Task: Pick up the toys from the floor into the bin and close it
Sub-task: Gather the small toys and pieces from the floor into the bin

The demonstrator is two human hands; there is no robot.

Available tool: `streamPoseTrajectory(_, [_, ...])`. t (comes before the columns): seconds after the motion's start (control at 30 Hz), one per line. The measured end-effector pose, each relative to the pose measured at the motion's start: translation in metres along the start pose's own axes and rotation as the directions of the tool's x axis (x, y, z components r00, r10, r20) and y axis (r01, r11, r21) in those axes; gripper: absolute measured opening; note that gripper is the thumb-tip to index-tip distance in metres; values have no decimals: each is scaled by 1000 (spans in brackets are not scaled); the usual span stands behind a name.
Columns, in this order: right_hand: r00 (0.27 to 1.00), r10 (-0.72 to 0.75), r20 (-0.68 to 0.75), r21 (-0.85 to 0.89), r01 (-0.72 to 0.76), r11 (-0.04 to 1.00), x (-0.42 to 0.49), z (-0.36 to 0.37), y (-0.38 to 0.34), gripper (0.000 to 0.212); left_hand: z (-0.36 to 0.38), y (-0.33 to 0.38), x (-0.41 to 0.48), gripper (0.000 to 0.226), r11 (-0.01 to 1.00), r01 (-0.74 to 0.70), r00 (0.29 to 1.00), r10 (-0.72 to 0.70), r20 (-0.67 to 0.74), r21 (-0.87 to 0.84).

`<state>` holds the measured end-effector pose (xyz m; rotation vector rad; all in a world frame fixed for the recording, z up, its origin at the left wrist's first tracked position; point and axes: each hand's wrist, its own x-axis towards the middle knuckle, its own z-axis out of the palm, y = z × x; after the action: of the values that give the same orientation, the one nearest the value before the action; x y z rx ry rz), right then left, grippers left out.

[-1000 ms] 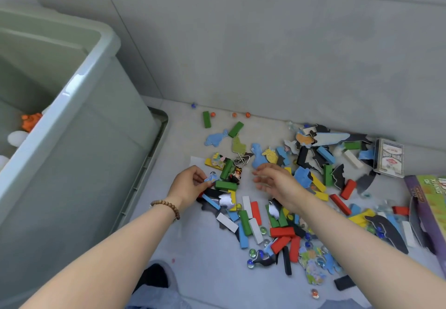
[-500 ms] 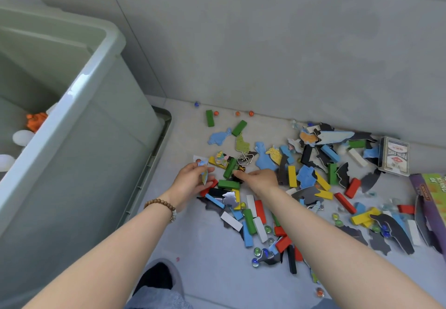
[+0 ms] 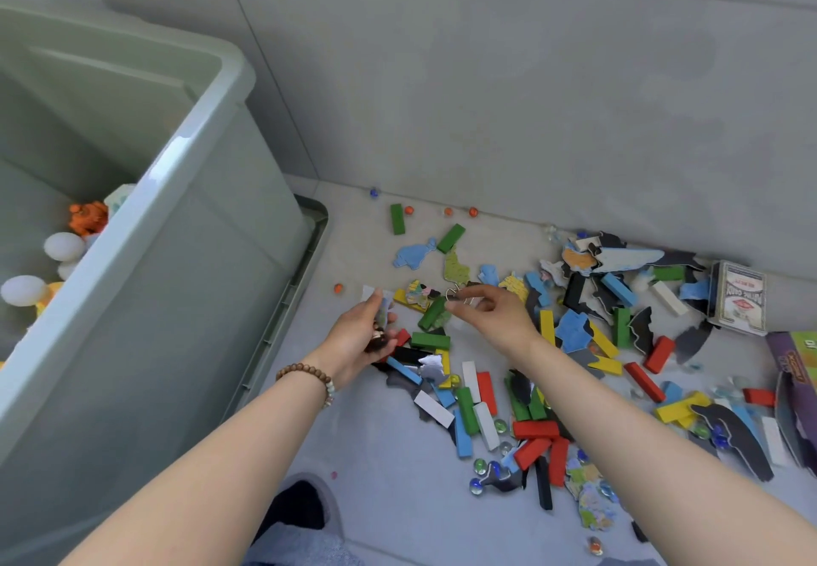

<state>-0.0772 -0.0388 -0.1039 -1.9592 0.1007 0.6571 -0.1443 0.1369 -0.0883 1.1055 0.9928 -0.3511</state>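
Reaching up from the bottom of the frame, two bare arms meet at its centre, at the left end of a scatter of toys (image 3: 532,429) on the grey floor. The left hand (image 3: 362,340), with a beaded bracelet (image 3: 309,377) on its wrist, has its fingers curled round a small bunch of flat puzzle pieces (image 3: 381,313). Just to its right, the right hand (image 3: 495,315) pinches a small wire clip (image 3: 457,295) between thumb and forefinger, just beside a slanted green block (image 3: 431,313). The scatter spreads from the centre to the right edge: coloured wooden blocks, more puzzle pieces and glass marbles (image 3: 479,466), with a few orange beads (image 3: 473,211) near the foot of the wall. A card deck box (image 3: 736,298) stands at the right by the wall, and a purple and green box (image 3: 796,371) lies at the right edge. The grey-green bin (image 3: 146,194) fills the left of the frame, open, with an orange toy (image 3: 88,217) and white balls (image 3: 64,246) inside. Its lid (image 3: 316,229) shows at the bin's base.
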Motion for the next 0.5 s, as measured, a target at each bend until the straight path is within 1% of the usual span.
streamPoseTrajectory(0.07, [1000,-5,8,-7,5,1000,1,5,10,31,-7,-3,3,30,993,-60,995,67,-77,101])
streamPoseTrajectory(0.17, [1000,11,7,-71,-11,997,1,20,17,34,-14,-8,4,30,976,-106,987,127,-102,190])
streamPoseTrajectory(0.27, [1000,13,6,-181,-11,983,1,31,22,34,-15,-8,2,30,973,-118,985,140,-102,197])
streamPoseTrajectory(0.37, [1000,-5,-23,-180,1,984,3,36,24,28,-14,-6,0,29,972,-125,985,145,-91,200])
streamPoseTrajectory(0.5, [999,-32,-20,-206,27,978,7,38,29,20,-14,-5,0,29,973,-132,987,147,-68,188])
